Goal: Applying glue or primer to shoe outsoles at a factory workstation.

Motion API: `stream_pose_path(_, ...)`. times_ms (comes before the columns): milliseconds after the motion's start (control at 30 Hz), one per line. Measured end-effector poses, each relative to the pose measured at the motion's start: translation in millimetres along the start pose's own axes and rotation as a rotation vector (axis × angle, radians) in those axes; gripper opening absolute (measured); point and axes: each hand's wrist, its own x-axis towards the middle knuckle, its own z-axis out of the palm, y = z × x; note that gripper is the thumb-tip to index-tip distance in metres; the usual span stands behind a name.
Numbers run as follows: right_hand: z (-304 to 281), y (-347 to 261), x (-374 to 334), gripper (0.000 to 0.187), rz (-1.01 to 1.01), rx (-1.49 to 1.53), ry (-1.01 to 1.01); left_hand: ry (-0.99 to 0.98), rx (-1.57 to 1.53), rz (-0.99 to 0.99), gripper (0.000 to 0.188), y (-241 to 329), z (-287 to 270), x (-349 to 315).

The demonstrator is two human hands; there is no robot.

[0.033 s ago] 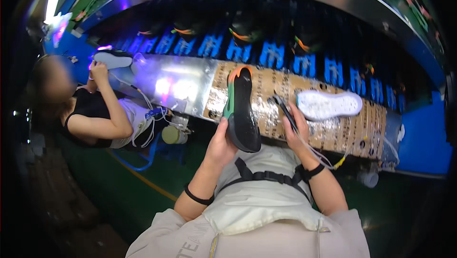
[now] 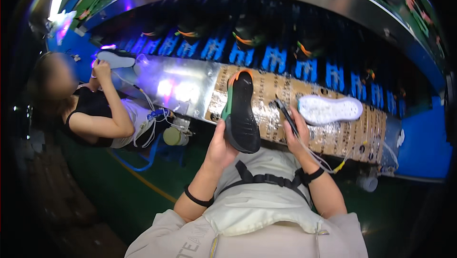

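Note:
My left hand (image 2: 222,147) is closed round the heel end of a shoe upper (image 2: 242,110), whose black underside faces up. Green and orange show along its left side and toe. Between the fingers of my right hand (image 2: 298,133) is a slim black pen-shaped tool (image 2: 287,115), its tip pointing away from me and apart from the shoe upper. Thin tubes trail from the tool toward a yellow connector. Just right of that hand, a white shoe sole (image 2: 330,110) lies with its toe-to-heel length across the bench.
Brown taped cardboard (image 2: 271,86) covers part of the metal bench (image 2: 188,74). Behind it runs a row of blue holders (image 2: 240,53) carrying dark shoe uppers. At the left, a co-worker (image 2: 102,117) holds a pale sole (image 2: 115,60). A lidded jar (image 2: 172,136) hangs below the bench edge.
The shoe upper in my left hand has tilted slightly, showing more of its heel underside. The whole view has shifted a little. Both grips stay the same.

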Motion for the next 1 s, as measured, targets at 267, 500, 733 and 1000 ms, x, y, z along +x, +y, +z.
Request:
stream_pose_path(267,1.1,-2.9,-1.6,0.051,0.008,0.009,-0.02,-0.161,-0.308,-0.132,0.094,24.6,-5.8,-14.5)
stream_pose_path(500,1.3,-2.5,-1.3,0.052,-0.074,-0.014,0.024,-0.603,-0.113,-0.103,0.103,82.2,42.0,-17.9)
stream_pose_path(733,2.0,-0.2,-3.2,0.052,-0.1,-0.023,0.027,-0.843,-0.217,0.233,0.105,225.2,186.8,49.6)
stream_pose_path(1000,-0.5,-0.8,-2.9,0.053,-0.052,-0.032,0.02,-0.155,0.387,0.514,0.071,180.7,147.8,152.2)
